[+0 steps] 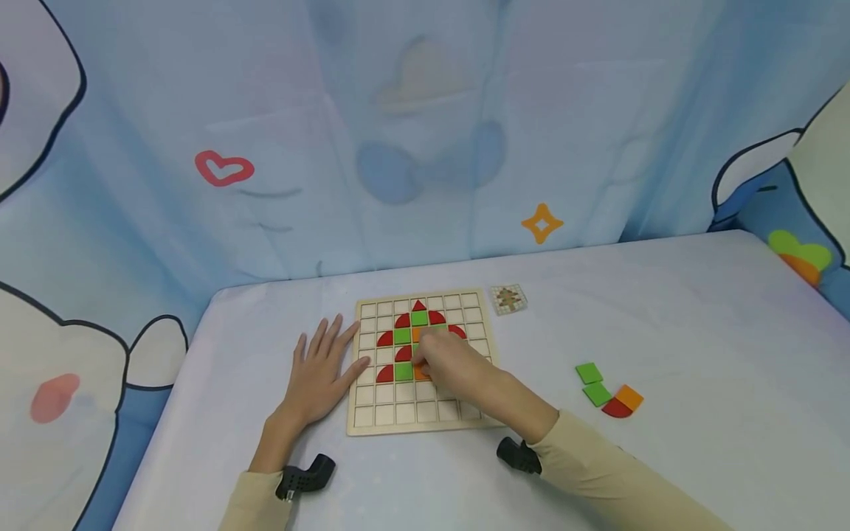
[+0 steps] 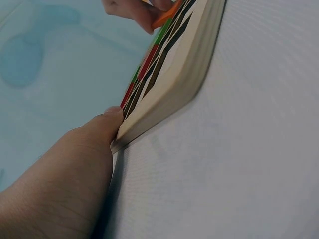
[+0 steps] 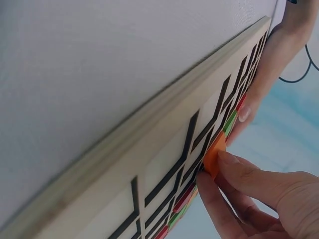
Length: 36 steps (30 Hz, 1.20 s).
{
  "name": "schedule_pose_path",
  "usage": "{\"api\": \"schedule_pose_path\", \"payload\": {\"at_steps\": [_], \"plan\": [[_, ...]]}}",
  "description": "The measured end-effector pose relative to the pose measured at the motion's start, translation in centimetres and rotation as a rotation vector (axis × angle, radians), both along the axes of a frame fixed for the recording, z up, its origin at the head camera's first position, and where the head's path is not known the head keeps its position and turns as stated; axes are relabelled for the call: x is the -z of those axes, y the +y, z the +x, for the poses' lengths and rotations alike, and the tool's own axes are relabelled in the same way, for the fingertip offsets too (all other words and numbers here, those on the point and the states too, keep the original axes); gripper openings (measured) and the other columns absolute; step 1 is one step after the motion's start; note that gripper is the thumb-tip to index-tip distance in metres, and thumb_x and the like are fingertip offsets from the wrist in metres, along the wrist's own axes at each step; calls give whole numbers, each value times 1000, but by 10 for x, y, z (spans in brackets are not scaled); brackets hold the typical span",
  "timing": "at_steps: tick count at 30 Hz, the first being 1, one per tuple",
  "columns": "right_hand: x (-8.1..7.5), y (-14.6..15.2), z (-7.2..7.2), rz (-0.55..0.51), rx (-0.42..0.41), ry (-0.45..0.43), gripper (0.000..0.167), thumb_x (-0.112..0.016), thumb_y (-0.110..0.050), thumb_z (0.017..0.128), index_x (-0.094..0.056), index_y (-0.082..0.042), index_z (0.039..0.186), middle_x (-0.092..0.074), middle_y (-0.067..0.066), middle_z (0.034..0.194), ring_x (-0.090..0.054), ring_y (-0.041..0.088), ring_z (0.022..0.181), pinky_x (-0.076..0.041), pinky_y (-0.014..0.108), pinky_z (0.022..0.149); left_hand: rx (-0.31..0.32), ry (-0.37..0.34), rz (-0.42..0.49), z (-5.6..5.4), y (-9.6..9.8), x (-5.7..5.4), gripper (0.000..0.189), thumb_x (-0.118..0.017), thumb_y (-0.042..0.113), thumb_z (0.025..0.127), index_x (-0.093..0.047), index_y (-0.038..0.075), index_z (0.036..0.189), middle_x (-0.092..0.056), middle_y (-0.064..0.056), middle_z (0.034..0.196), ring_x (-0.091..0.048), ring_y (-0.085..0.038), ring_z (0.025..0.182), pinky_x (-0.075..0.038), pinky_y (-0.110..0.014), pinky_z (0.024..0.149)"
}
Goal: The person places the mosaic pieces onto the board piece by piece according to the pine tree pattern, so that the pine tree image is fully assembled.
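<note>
A square wooden grid board (image 1: 432,428) lies on the table with red, green and orange tiles set in its upper and middle cells. My right hand (image 1: 458,365) is over the board and pinches an orange tile (image 3: 213,155) between thumb and fingers. That tile is tilted at its cell, beside a green tile (image 1: 403,372) in the lower row of the pattern. With fingers spread, my left hand (image 1: 322,380) rests at the board's left side, its thumb (image 2: 110,119) touching the edge. Some tiles are hidden behind my right hand.
A small pattern card (image 1: 508,299) lies by the board's upper right corner. To the right are two loose green tiles (image 1: 597,394), an orange tile (image 1: 629,398) and a red rounded tile (image 1: 617,408). A printed curtain (image 1: 425,206) hangs behind the table.
</note>
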State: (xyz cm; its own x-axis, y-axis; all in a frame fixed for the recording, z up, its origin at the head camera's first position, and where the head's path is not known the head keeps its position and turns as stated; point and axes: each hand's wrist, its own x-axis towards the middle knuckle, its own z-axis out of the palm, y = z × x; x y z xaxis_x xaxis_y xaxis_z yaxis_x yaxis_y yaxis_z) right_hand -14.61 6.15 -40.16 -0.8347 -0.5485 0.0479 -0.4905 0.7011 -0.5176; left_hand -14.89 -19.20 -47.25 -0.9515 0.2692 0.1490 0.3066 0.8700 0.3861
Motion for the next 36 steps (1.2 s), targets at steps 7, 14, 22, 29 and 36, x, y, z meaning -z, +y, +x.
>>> {"api": "schedule_pose_path", "payload": {"at_steps": [7, 14, 22, 29, 36], "plan": [[1, 0, 0, 14, -13, 31, 14, -78, 10, 88, -82, 4, 99, -69, 12, 92, -67, 22, 88, -61, 27, 75, 3, 10, 3, 0, 1, -1, 72, -57, 47, 103, -38, 15, 163, -24, -18, 172, -13, -41, 160, -2, -66, 124], [3, 0, 1, 18, -21, 74, 12, -77, 11, 88, -83, 4, 96, -68, 13, 92, -65, 23, 88, -61, 28, 77, 1, -4, -5, 0, 0, -2, 72, -56, 48, 103, -36, 16, 164, -23, -17, 172, -12, -40, 160, -2, -66, 125], [5, 2, 3, 23, -35, 49, 14, -73, 12, 91, -81, 5, 100, -67, 11, 94, -66, 22, 91, -61, 29, 81, 0, -7, -9, 0, 1, -1, 72, -57, 48, 103, -36, 15, 164, -23, -18, 172, -12, -40, 160, -2, -65, 125], [4, 26, 3, -83, -139, -77, 26, -71, 9, 92, -77, 5, 116, -67, 10, 107, -63, 21, 94, -57, 26, 81, -6, -6, -7, 1, 1, 0, 72, -57, 48, 103, -37, 16, 164, -23, -17, 172, -12, -40, 160, -2, -65, 125], [0, 72, 18, -119, -125, -87, 28, -78, 4, 89, -79, -5, 115, -67, 3, 117, -65, 24, 109, -58, 37, 92, -1, 4, -7, 0, 1, 1, 72, -56, 49, 103, -37, 16, 164, -23, -17, 172, -12, -40, 160, -2, -65, 125]]}}
